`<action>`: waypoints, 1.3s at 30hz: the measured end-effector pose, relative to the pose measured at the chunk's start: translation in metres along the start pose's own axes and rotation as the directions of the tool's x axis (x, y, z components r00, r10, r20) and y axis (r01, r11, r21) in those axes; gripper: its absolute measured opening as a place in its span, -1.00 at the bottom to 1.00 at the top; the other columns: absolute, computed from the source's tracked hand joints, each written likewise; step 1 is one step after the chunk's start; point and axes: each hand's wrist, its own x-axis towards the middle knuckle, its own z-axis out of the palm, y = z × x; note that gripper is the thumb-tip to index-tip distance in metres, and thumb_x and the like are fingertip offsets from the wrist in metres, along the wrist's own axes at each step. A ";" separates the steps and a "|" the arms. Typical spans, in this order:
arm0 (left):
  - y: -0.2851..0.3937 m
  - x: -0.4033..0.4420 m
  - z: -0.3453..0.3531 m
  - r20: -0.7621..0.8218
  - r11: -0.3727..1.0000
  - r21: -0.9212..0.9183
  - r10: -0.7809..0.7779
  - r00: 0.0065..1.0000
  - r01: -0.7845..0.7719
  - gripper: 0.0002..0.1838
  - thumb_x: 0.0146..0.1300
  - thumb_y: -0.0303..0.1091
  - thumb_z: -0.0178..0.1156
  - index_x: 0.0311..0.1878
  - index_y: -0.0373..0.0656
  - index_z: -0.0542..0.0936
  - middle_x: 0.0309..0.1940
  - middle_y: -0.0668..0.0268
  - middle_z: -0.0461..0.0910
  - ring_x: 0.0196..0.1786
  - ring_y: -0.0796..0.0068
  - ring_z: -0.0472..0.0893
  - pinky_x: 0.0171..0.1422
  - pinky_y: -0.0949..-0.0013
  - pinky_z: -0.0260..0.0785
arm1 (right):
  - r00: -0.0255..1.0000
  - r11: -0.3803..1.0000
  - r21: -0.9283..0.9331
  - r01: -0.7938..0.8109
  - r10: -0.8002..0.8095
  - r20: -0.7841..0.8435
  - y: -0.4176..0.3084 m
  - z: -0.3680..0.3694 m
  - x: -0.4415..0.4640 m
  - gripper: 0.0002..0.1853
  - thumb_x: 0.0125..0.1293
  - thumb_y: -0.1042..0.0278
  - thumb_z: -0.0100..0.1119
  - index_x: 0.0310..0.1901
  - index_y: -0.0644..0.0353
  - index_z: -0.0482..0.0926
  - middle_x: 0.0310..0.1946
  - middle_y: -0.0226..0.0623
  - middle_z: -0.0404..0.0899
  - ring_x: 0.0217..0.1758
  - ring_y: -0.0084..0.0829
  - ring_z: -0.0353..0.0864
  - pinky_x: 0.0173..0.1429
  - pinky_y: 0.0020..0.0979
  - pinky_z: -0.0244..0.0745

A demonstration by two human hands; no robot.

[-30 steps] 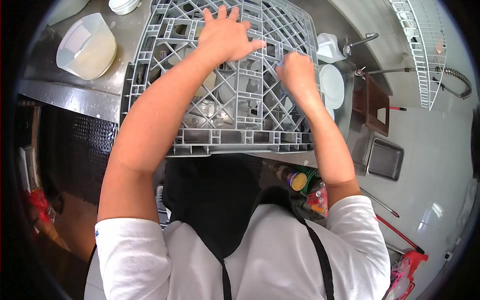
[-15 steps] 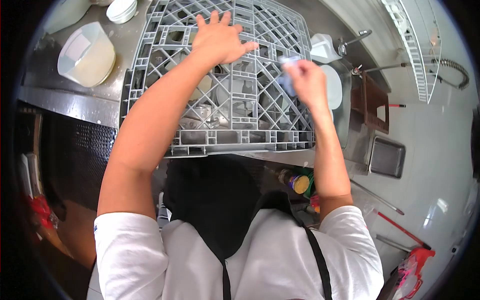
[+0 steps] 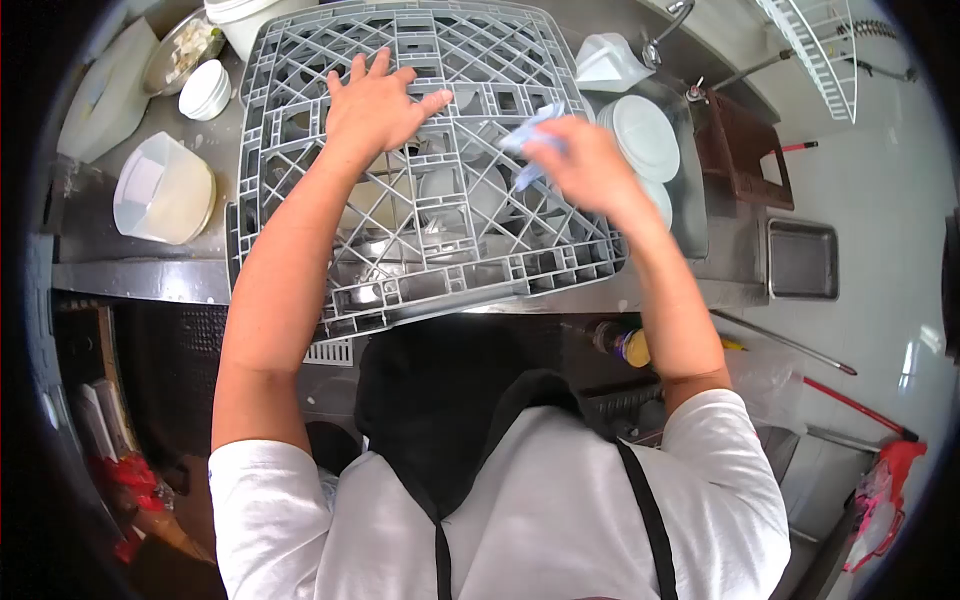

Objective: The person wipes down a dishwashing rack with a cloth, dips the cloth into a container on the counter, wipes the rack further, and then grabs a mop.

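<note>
A grey plastic lattice crate or rack (image 3: 432, 232) lies across the sink area in front of me, with dishes and metalware showing through its grid. My left hand (image 3: 375, 108) is spread flat on its upper left part, fingers apart. In my right hand (image 3: 585, 160) is a crumpled light-blue cloth (image 3: 535, 140), held against or just over the right side of the lattice. The hand is slightly blurred, so exact contact of the cloth cannot be told.
White plates (image 3: 645, 140) are stacked in the sink on the right, near a white plastic container (image 3: 608, 62) and a tap (image 3: 655, 50). A translucent tub (image 3: 165, 190), white bowls (image 3: 206, 90) and a metal bowl (image 3: 185, 50) stand on the left counter. A brown crate (image 3: 745, 150) is at right.
My view has shifted, so the rack sits further left and slightly turned. My right hand has moved with the cloth over the lattice; my left hand stays spread on it.
</note>
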 end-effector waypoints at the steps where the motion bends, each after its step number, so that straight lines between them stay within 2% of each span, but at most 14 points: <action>1: 0.001 0.000 0.000 -0.001 1.000 0.004 0.000 1.000 0.000 -0.08 0.28 0.60 -0.05 0.35 0.00 0.60 0.63 0.12 0.19 0.66 -0.06 0.11 0.64 -0.36 -0.11 | 0.999 0.997 -0.059 0.045 -0.045 0.002 -0.005 0.021 -0.005 -0.76 0.41 0.31 0.25 -0.06 0.30 0.71 -0.10 0.00 0.71 -0.02 -0.04 0.68 0.11 -0.13 0.57; 3: 0.001 0.001 0.000 -0.005 1.000 0.006 -0.008 1.000 0.008 -0.09 0.29 0.60 -0.05 0.33 0.00 0.61 0.62 0.12 0.20 0.65 -0.06 0.13 0.63 -0.37 -0.09 | 0.989 0.968 -0.235 0.084 -0.111 -0.103 -0.012 0.053 -0.010 -0.78 0.31 0.30 0.30 -0.14 0.26 0.73 -0.16 0.00 0.66 0.05 0.05 0.61 0.19 -0.07 0.54; 7: -0.001 0.002 -0.002 0.015 1.000 -0.002 -0.003 1.000 0.003 -0.17 0.32 0.53 -0.01 0.38 0.09 0.59 0.62 0.13 0.20 0.66 -0.05 0.12 0.65 -0.35 -0.14 | 0.973 0.993 -0.032 0.115 -0.119 -0.198 -0.003 0.053 -0.019 -0.86 0.25 0.44 0.30 -0.20 0.29 0.71 -0.17 0.01 0.62 0.02 0.08 0.58 0.13 -0.07 0.54; 8: -0.002 0.001 -0.002 0.018 1.000 -0.001 0.004 1.000 -0.004 -0.21 0.35 0.48 0.00 0.38 0.10 0.59 0.62 0.15 0.20 0.65 -0.03 0.13 0.66 -0.34 -0.14 | 0.968 0.992 0.014 0.127 -0.121 -0.220 0.001 0.050 -0.024 -0.85 0.26 0.47 0.33 -0.16 0.29 0.71 -0.19 0.00 0.62 -0.09 0.02 0.62 0.02 -0.10 0.55; 11: -0.001 0.001 -0.005 0.030 1.000 0.001 0.003 1.000 -0.003 -0.25 0.37 0.44 0.02 0.38 0.10 0.59 0.62 0.15 0.20 0.65 -0.01 0.12 0.66 -0.34 -0.15 | 0.974 0.996 -0.010 0.086 -0.086 -0.210 0.012 0.037 -0.049 -0.85 0.27 0.48 0.34 -0.14 0.29 0.71 -0.19 -0.01 0.62 -0.13 0.00 0.63 -0.03 -0.13 0.55; 15: -0.001 -0.001 -0.003 0.006 1.000 0.002 0.012 1.000 -0.012 -0.27 0.38 0.40 0.03 0.37 0.09 0.60 0.61 0.14 0.22 0.64 -0.01 0.14 0.65 -0.37 -0.15 | 0.990 0.987 0.152 -0.050 0.070 -0.125 0.000 0.016 -0.045 -0.84 0.29 0.42 0.35 -0.13 0.26 0.72 -0.20 -0.04 0.61 -0.13 -0.02 0.64 -0.07 -0.17 0.55; 16: -0.001 -0.001 -0.002 -0.017 1.000 -0.016 0.011 1.000 -0.011 -0.25 0.34 0.44 0.06 0.32 0.05 0.64 0.62 0.12 0.22 0.65 -0.06 0.13 0.65 -0.35 -0.12 | 0.970 0.984 0.167 0.067 -0.025 -0.244 -0.007 0.021 -0.042 -0.85 0.29 0.41 0.33 -0.15 0.25 0.74 -0.24 -0.05 0.62 -0.15 -0.01 0.65 -0.03 -0.14 0.56; 20: 0.000 0.000 -0.003 0.004 1.000 0.002 0.017 1.000 -0.017 -0.25 0.34 0.43 0.07 0.33 0.04 0.62 0.60 0.11 0.23 0.64 -0.07 0.14 0.64 -0.37 -0.11 | 0.973 0.977 -0.177 0.118 -0.149 -0.177 -0.037 0.050 -0.037 -0.88 0.24 0.44 0.30 -0.26 0.28 0.75 -0.30 -0.05 0.65 -0.15 0.03 0.66 0.10 -0.03 0.55; 24: 0.000 0.000 -0.001 0.000 1.000 -0.006 0.019 1.000 -0.019 -0.25 0.35 0.43 0.06 0.33 0.03 0.62 0.61 0.09 0.22 0.64 -0.10 0.14 0.63 -0.38 -0.10 | 0.994 0.946 -0.305 0.108 -0.101 0.038 -0.039 0.060 -0.010 -0.89 0.17 0.44 0.30 -0.36 0.31 0.74 -0.34 -0.04 0.66 -0.14 0.02 0.66 0.06 -0.01 0.55; 27: 0.000 0.000 -0.001 -0.006 1.000 -0.008 0.017 1.000 -0.017 -0.24 0.35 0.43 0.06 0.33 0.02 0.62 0.61 0.07 0.22 0.64 -0.11 0.14 0.62 -0.39 -0.10 | 0.959 0.965 -0.146 0.217 -0.239 -0.155 -0.026 0.066 -0.018 -0.85 0.23 0.40 0.28 -0.38 0.33 0.70 -0.36 -0.02 0.66 -0.22 0.03 0.65 0.00 -0.04 0.54; 30: -0.003 -0.003 -0.001 -0.002 1.000 -0.012 0.025 1.000 -0.025 -0.25 0.36 0.41 0.05 0.33 0.01 0.61 0.61 0.05 0.21 0.64 -0.13 0.13 0.62 -0.39 -0.09 | 0.967 0.981 0.127 0.146 -0.115 -0.226 -0.022 0.063 -0.024 -0.77 0.34 0.31 0.27 -0.34 0.35 0.69 -0.35 -0.01 0.64 -0.20 0.00 0.64 -0.06 -0.10 0.52; 33: -0.001 -0.003 -0.011 0.025 0.999 -0.040 0.009 1.000 -0.008 -0.27 0.38 0.38 0.04 0.33 0.00 0.61 0.61 0.04 0.19 0.65 -0.13 0.10 0.62 -0.40 -0.10 | 0.938 0.943 0.305 -0.134 0.220 -0.269 -0.025 0.035 -0.018 -0.77 0.40 0.27 0.26 -0.27 0.28 0.71 -0.31 0.01 0.61 -0.12 0.02 0.65 0.00 -0.07 0.52; 36: -0.001 -0.004 -0.011 0.046 0.999 -0.044 0.008 0.999 -0.006 -0.28 0.41 0.36 0.03 0.34 -0.01 0.60 0.62 0.03 0.18 0.65 -0.13 0.10 0.62 -0.40 -0.11 | 0.963 0.978 0.147 -0.150 0.178 -0.201 -0.041 0.021 -0.026 -0.71 0.42 0.21 0.26 -0.15 0.34 0.69 -0.22 0.04 0.62 -0.08 0.08 0.63 0.05 -0.06 0.52; 39: -0.001 -0.005 -0.010 0.035 0.999 -0.043 0.016 0.999 -0.014 -0.28 0.41 0.36 0.02 0.34 -0.01 0.59 0.62 0.03 0.18 0.66 -0.14 0.09 0.63 -0.40 -0.11 | 0.984 0.996 0.040 0.084 -0.077 -0.160 -0.039 0.047 -0.037 -0.66 0.38 0.19 0.32 -0.09 0.39 0.66 -0.17 0.05 0.62 -0.06 0.11 0.62 0.09 -0.06 0.53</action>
